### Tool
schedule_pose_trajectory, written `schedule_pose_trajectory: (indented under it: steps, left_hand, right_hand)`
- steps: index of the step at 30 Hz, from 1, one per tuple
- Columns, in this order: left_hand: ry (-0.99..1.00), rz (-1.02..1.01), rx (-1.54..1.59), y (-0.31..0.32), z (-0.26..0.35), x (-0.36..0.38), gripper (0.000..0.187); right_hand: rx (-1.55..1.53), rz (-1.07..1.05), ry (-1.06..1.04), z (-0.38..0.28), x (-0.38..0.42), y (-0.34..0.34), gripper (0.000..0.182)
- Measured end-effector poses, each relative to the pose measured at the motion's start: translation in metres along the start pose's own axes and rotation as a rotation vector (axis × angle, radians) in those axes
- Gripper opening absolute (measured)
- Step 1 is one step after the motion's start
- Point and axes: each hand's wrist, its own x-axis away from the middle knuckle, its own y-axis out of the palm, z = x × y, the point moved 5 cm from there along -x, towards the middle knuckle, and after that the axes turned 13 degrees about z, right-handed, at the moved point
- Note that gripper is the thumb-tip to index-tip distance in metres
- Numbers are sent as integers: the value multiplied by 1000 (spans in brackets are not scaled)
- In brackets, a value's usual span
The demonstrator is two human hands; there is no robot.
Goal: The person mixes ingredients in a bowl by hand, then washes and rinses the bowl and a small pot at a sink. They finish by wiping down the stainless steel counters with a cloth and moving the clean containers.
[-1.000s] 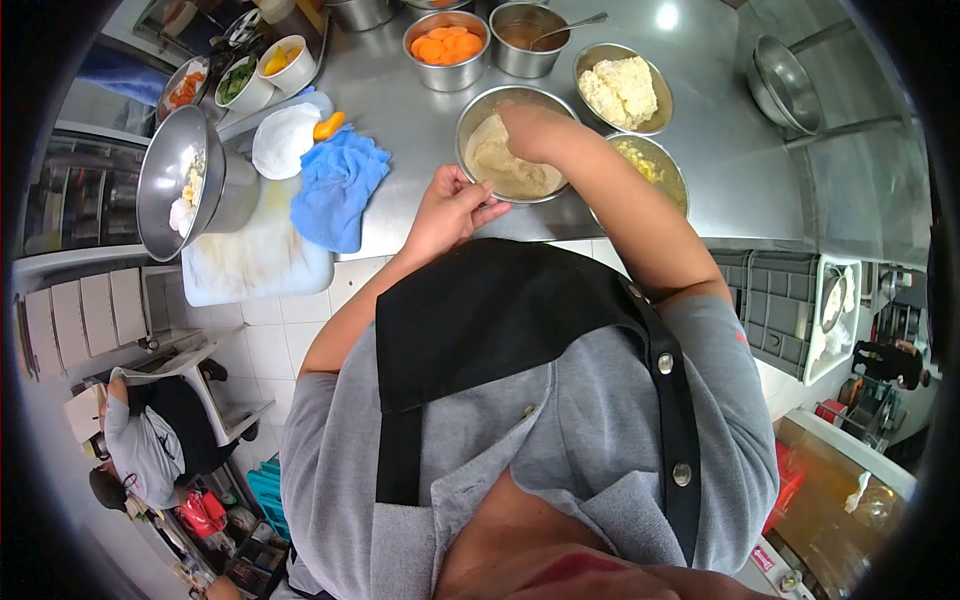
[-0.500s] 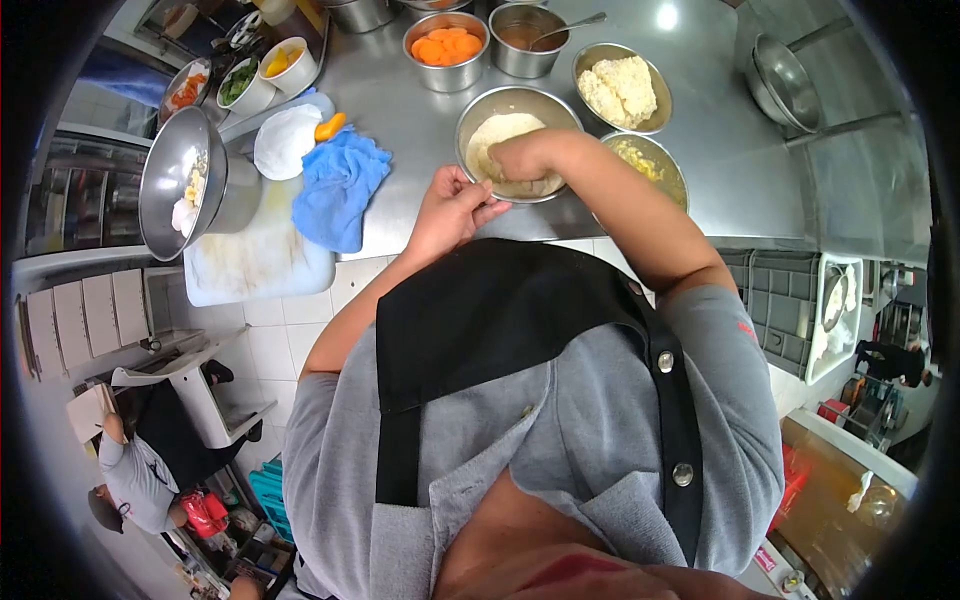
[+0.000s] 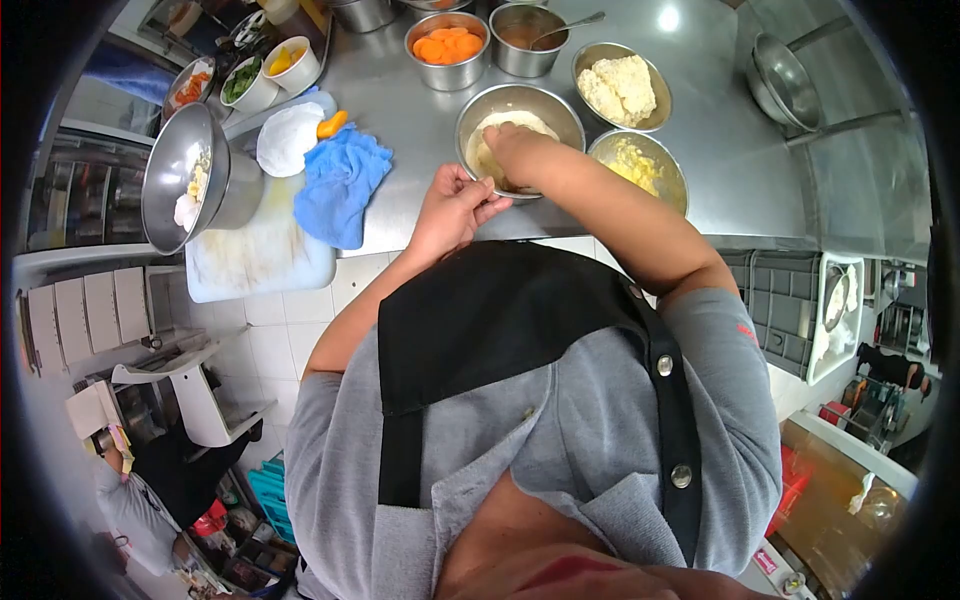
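A steel mixing bowl (image 3: 572, 112) stands near the counter's front edge with a pale, floury mixture (image 3: 520, 119) inside. My left hand (image 3: 458, 205) pinches its near-left rim between thumb and fingers. Reaching in from the right, my right hand (image 3: 515, 150) is down in the mixture, and its fingertips are hidden there. Touching distance to the right is a bowl of yellow shredded food (image 3: 636, 168). Behind that one sits a bowl of pale, crumbly dough-like mass (image 3: 618, 90).
Orange slices (image 3: 447, 46) fill a steel container at the back, beside a pot with a spoon (image 3: 568, 32). Leftward lie a blue cloth (image 3: 343, 185), a white cutting board (image 3: 262, 270) and a tilted steel bowl (image 3: 165, 180). Another person (image 3: 140, 510) is at lower left.
My right hand has shifted left and away from me within the bowl, uncovering more of the yellow shreds. My left hand stays on the rim. The person at lower left has moved slightly.
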Motion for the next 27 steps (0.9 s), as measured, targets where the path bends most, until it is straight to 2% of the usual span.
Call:
schedule_pose_trajectory:
  steps: [2,8,11,14,17,18,21,22,25,26,27]
  left_hand:
    - [5,-5,1,1,1,1,15]
    - [10,-8,9,1,-2,3,14]
    - [5,-12,20,1,-3,1,13]
    - [4,-5,19,2,-1,2,13]
    - [-5,-7,30,2,-2,3,12]
    - [-2,-11,45,1,-3,3,12]
    - [11,-19,53,3,-2,3,12]
    - [10,-21,46,3,-2,3,12]
    - [15,-22,50,2,-1,4,13]
    - [11,-14,45,1,-3,6,13]
    - [13,-9,40,2,-3,6,13]
  right_hand:
    - [-73,43,117,3,-4,-5,38]
    - [-226,-219,-76,8,1,-15,46]
    - [-129,-189,63,13,2,-21,51]
    - [-211,-18,51,20,-12,-23,53]
    - [-278,-261,24,16,-17,20,50]
    - [-159,-66,-57,7,-3,16,48]
    - [-30,-369,-180,-3,-8,-5,47]
    - [-111,-333,-92,-5,-4,-20,46]
    - [-209,-240,-56,0,-15,-12,45]
    - [-68,-140,-121,4,-16,17,43]
    - [-38,-220,-132,4,-17,16,43]
